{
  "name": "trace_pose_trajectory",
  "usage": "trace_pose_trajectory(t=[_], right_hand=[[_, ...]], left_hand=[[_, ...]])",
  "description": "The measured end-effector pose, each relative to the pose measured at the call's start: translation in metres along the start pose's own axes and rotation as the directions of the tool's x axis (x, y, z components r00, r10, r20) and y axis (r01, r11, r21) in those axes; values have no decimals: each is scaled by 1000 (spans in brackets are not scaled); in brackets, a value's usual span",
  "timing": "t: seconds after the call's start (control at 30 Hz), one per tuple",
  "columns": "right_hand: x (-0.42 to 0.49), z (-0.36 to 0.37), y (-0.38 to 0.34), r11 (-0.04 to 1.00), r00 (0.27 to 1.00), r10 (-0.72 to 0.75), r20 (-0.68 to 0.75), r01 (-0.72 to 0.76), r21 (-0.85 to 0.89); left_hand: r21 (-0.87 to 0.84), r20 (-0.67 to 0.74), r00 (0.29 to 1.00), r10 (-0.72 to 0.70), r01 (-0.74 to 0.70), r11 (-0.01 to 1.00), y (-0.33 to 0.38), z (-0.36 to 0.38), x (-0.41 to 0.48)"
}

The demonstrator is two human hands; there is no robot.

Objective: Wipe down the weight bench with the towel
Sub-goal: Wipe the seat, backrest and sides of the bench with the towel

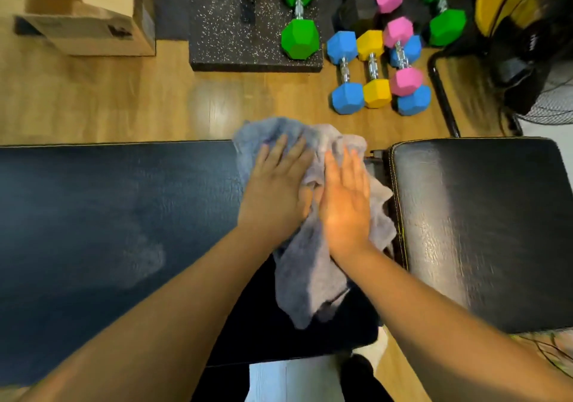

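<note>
A black padded weight bench (108, 209) runs across the view, with a separate seat pad (483, 224) on the right and a narrow gap between the two. A crumpled grey towel (307, 280) lies on the long pad right beside that gap. My left hand (274, 184) presses flat on the towel's far left part, fingers straight. My right hand (345, 196) presses flat on it just to the right, fingers straight and together. A dull smear shows on the pad to the left.
On the wooden floor beyond the bench lie several coloured dumbbells (372, 69) and a speckled rubber mat (248, 29) with a steel bar end. A cardboard box (90, 13) stands far left. A fan (536, 69) stands far right.
</note>
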State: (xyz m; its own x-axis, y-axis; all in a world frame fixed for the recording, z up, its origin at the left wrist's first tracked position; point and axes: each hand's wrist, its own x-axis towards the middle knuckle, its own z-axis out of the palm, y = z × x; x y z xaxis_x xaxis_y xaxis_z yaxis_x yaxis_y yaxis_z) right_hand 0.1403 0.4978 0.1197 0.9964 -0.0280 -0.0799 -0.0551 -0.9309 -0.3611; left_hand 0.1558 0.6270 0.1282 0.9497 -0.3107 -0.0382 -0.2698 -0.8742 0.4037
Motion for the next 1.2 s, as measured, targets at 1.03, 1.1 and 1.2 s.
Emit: trace_pose_trajectory(t=[1.03, 1.1, 1.2], right_hand=[[7, -99, 195, 795, 785, -586, 201, 605, -45], [55, -104, 184, 822, 824, -522, 219, 555, -129], [122, -111, 172, 861, 858, -318, 403, 440, -256]], left_hand=[[-354, 53, 899, -434, 423, 834, 219, 98, 6], [-278, -19, 922, -386, 366, 888, 196, 99, 57], [-214, 43, 942, -333, 334, 918, 170, 78, 126]])
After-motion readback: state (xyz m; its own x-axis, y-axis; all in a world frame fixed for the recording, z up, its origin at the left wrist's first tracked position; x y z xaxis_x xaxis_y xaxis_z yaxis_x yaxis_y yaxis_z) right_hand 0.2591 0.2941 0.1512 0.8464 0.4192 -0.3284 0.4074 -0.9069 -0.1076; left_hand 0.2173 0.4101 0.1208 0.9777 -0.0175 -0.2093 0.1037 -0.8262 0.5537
